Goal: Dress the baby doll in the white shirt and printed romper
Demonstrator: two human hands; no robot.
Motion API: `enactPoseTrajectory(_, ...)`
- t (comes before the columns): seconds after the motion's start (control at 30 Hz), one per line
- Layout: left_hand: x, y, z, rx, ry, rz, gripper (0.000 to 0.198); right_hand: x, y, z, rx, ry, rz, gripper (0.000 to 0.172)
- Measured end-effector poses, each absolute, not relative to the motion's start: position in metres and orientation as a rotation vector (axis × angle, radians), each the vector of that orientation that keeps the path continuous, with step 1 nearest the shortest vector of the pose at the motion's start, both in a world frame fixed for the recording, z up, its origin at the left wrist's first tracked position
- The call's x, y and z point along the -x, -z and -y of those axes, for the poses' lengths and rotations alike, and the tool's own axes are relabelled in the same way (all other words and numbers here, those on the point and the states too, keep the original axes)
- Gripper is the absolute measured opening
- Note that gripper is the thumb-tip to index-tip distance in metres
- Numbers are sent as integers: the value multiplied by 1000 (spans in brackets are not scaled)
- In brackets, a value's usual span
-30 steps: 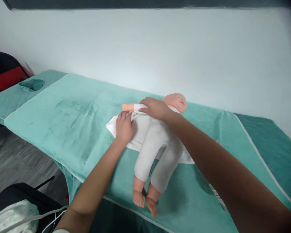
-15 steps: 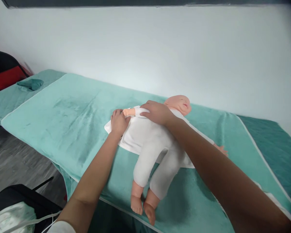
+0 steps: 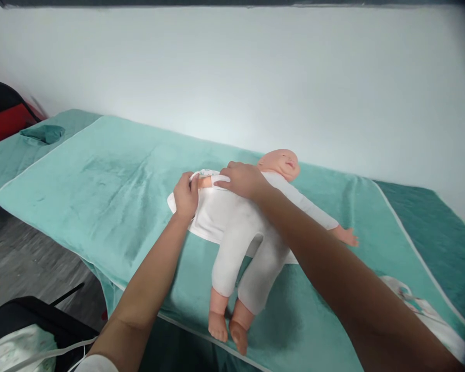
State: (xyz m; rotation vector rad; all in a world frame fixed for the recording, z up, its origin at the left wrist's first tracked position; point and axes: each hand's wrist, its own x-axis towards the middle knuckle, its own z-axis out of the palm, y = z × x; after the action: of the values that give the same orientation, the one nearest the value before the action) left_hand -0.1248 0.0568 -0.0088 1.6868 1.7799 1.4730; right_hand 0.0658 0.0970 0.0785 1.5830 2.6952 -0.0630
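A baby doll in white clothing lies on its back, head toward the wall and bare feet toward me. Beneath its body spreads a white cloth garment. My left hand is closed, pinching the garment's white edge beside the doll's hand, which is mostly hidden. My right hand wraps round the doll's white-sleeved arm, its thumb on the near side. The doll's other arm stretches out to the right.
The doll lies on a padded table with a teal cover, set against a white wall. Another white cloth lies at the right near my forearm. A black chair with a patterned cloth stands at lower left, a red-and-black chair farther back.
My left fingers have lifted the white garment's edge up around the doll's hand. My right hand has slid slightly left along the sleeve. The view has shifted a little.
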Motion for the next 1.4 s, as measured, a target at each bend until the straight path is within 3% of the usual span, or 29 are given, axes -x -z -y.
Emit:
enactPoseTrajectory(0.23, 99, 10, -41, -2341, -895, -1473, 36, -48, -76, -97, -1596, -101, -2564, 32)
enactPoseTrajectory(0.43, 96, 5, -38, -2373, -954, -1457, 39, -63, -80, -84, -1734, 93, -2787, 29)
enactPoseTrajectory(0.57, 100, 7, -41, -2271, -1080, -1475, 32, -110, -66, -44, -2383, -3, -2965, 31)
enactPoseTrajectory(0.67, 98, 9, -43, -2146, -1111, -1480, 30, -151, -44, -5, -3119, -254, -2428, 35)
enactPoseTrajectory(0.87, 83, 0, -41, -1769, -1271, -1395, 29, -180, -14, 29, -3354, 169, -2000, 52)
enactPoseTrajectory(1.07, 68, -23, -42, -1690, -1263, -1395, 28, -173, -7, 24, -3450, 981, -2012, 65)
enactPoseTrajectory(1.4, 44, -56, -61, -1790, -1203, -1312, 23, -168, 12, 12, -2937, 1837, -2493, 74)
